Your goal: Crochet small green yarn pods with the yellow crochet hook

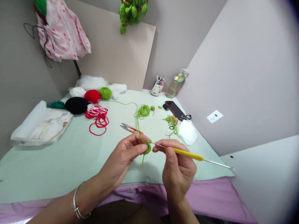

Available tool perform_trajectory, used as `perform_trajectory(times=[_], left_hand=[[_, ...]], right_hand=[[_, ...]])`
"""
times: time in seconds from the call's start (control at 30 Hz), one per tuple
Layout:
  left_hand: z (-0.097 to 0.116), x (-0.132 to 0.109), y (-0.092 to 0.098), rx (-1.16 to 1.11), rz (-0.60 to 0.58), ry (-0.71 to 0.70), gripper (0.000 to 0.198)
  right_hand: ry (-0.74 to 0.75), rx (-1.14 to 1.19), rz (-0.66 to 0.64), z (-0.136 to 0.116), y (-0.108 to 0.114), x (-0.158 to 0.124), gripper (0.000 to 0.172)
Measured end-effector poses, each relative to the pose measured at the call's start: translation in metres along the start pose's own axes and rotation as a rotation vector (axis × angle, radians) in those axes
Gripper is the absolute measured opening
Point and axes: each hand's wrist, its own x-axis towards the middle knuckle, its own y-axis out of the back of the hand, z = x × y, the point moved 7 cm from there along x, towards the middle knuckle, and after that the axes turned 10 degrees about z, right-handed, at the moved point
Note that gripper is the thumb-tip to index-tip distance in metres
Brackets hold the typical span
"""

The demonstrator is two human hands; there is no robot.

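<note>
My left hand [130, 154] pinches a small round piece of green crochet [147, 149], a short yarn tail hanging below it. Over the left fingers runs a strand of green yarn [137, 119] that leads back to a green yarn ball [105, 93]. Between thumb and fingers, my right hand [177, 169] grips a crochet hook [187, 153] by its yellow handle. The hook's metal tip meets the top edge of the crochet piece; whether it is through a stitch I cannot tell. Just behind the left fingers lie orange-handled thread snips [129, 127], partly hidden.
Red yarn [92, 96], black yarn [76, 105] and white stuffing [92, 83] sit back left, beside a plastic-wrapped packet [42, 124]. Loose green yarn [143, 111] lies mid-table. At right are yarn scraps [171, 121], a phone [174, 109], a pen cup [158, 87] and a bottle [176, 84].
</note>
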Motion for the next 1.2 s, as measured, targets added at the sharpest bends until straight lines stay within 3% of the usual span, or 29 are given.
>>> perform_trajectory(times=[0.1,0.27,0.37,0.6,0.87,1.0,1.2], left_hand=[[0.001,0.000,-0.001,0.009,-0.006,-0.037,0.022],[0.001,0.000,-0.003,0.004,-0.050,0.005,0.077],[0.002,0.002,-0.003,0.018,-0.065,0.015,0.087],[-0.001,0.003,0.004,-0.050,-0.005,-0.016,0.070],[0.004,0.000,0.008,0.017,0.021,-0.059,0.058],[0.007,-0.001,0.007,0.038,0.025,-0.083,0.054],[0.009,-0.001,0.010,0.098,0.049,-0.170,0.049]], right_hand=[[0.055,-0.034,-0.030,-0.003,-0.002,0.001,0.023],[0.052,-0.020,-0.162,0.000,-0.009,-0.002,0.026],[0.011,0.036,-0.215,0.005,-0.012,-0.004,0.026],[-0.182,0.201,-0.071,0.025,-0.005,-0.003,0.019],[-0.314,0.338,-0.064,0.029,-0.005,0.001,0.020],[-0.240,0.263,-0.087,0.022,-0.003,0.001,0.022],[0.096,0.038,-0.112,-0.003,0.000,-0.005,0.027]])
